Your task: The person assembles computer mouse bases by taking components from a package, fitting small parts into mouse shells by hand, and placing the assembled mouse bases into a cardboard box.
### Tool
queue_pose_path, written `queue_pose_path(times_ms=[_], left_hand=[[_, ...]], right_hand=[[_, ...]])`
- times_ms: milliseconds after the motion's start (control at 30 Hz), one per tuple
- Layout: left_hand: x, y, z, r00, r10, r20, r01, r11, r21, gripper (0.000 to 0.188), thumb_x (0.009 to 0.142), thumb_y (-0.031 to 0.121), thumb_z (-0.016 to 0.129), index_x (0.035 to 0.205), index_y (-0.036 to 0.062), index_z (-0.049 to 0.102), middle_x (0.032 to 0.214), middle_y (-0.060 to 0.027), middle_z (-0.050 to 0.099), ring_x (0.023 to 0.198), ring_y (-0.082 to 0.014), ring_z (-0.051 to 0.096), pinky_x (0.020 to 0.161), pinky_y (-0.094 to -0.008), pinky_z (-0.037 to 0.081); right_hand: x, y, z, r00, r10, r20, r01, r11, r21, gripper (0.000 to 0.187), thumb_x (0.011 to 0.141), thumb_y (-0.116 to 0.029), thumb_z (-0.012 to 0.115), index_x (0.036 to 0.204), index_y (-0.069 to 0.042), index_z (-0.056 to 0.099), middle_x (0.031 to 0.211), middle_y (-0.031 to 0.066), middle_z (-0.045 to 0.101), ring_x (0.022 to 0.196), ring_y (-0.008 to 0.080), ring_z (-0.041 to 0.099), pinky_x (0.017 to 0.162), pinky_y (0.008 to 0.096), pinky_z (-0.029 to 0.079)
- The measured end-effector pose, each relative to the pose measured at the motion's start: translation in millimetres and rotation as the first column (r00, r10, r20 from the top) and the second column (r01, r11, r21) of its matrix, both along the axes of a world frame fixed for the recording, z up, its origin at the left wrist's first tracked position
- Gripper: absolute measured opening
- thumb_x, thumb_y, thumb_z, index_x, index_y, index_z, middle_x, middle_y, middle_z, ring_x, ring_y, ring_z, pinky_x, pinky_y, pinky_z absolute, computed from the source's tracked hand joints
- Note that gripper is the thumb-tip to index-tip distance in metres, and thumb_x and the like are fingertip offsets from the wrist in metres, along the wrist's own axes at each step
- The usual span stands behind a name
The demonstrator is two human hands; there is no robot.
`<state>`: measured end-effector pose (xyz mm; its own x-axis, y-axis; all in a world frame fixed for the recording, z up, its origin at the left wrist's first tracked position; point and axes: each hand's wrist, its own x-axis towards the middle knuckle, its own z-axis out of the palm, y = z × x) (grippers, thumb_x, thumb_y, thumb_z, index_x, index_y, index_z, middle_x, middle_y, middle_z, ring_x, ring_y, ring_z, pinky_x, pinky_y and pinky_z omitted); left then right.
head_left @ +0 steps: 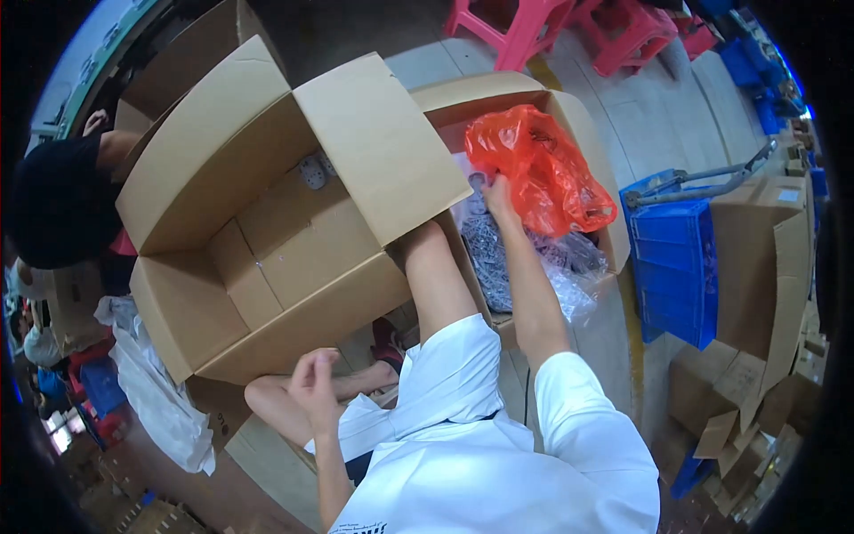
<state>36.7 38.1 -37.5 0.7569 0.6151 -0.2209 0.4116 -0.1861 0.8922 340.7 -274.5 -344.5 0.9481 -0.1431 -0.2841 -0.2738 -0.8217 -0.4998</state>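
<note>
My right hand [500, 198] reaches into the right carton [485, 86], next to a crumpled red plastic bag [534, 160]. Its fingers are curled at a pale purplish item [478, 182], and their tips are partly hidden. Below lie grey pieces in clear plastic wrapping [489, 258]. My left hand [314, 378] hovers over my bent leg, fingers curled together with nothing visible in them. Directly ahead of it stands a large open carton [294, 307], its flaps spread. Small white pieces with dark holes [313, 171] lie at the far end of that carton's bottom.
A person in dark clothing [62, 200] is at the far left beside another carton. White sheeting [160, 392] hangs at the large carton's left. Blue crates [672, 258] and a carton [756, 258] stand at the right, with pink stools [516, 31] at the back.
</note>
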Motion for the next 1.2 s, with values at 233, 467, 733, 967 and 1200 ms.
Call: queue_pose_path(times_ms=[233,467,733,967,1200], left_hand=[[21,-57,3,0.956,-0.259,0.141,0.295,0.857,-0.422,0.023,0.093,0.009,0.055,0.112,-0.0025,0.056,0.098,-0.0139,0.064,0.074,-0.0179,0.063,0.065,-0.0234,0.051],[10,-93,14,0.963,-0.202,0.181,0.25,0.4,-0.882,0.037,0.095,0.021,0.054,0.124,-0.0009,0.049,0.102,-0.0162,0.063,0.071,-0.0208,0.064,0.062,-0.0276,0.053],[-43,-64,-9,0.951,-0.216,0.221,0.251,0.12,-0.961,0.047,0.095,0.035,0.055,0.126,0.0005,0.048,0.096,-0.0177,0.063,0.07,-0.0242,0.064,0.054,-0.0331,0.052],[-62,-37,-11,0.987,-0.102,0.124,0.144,0.226,-0.963,0.045,0.095,0.036,0.055,0.126,0.0037,0.05,0.09,-0.0164,0.064,0.068,-0.023,0.064,0.051,-0.031,0.052],[-62,-40,-12,0.988,-0.036,0.149,0.153,0.254,-0.955,0.049,0.093,0.042,0.057,0.126,0.0051,0.051,0.092,-0.0151,0.064,0.069,-0.0233,0.065,0.054,-0.0302,0.054]], right_hand=[[-118,7,233,0.966,-0.253,-0.055,0.201,0.598,0.776,0.023,0.079,-0.01,0.069,0.098,0.001,0.064,0.072,0.0058,0.064,0.053,0.0122,0.055,0.047,0.0226,0.046],[-254,60,311,0.924,0.379,-0.039,-0.214,0.601,0.77,0.022,0.079,-0.004,0.071,0.1,0.001,0.069,0.084,0.0043,0.068,0.068,0.0108,0.059,0.059,0.0221,0.05],[-155,-110,128,0.953,-0.23,0.199,0.216,0.972,0.089,0.023,0.079,-0.018,0.061,0.089,-0.001,0.071,0.082,0.0179,0.07,0.072,0.0354,0.064,0.07,0.0368,0.051],[-138,-120,41,0.994,0.057,0.091,-0.036,0.976,-0.216,0.028,0.076,-0.027,0.065,0.09,-0.003,0.069,0.082,0.0191,0.068,0.076,0.0387,0.064,0.07,0.044,0.052],[-147,-136,60,0.977,-0.09,0.195,0.117,0.984,-0.132,0.032,0.08,-0.03,0.064,0.092,-0.002,0.071,0.083,0.0165,0.07,0.075,0.035,0.064,0.071,0.0389,0.051]])
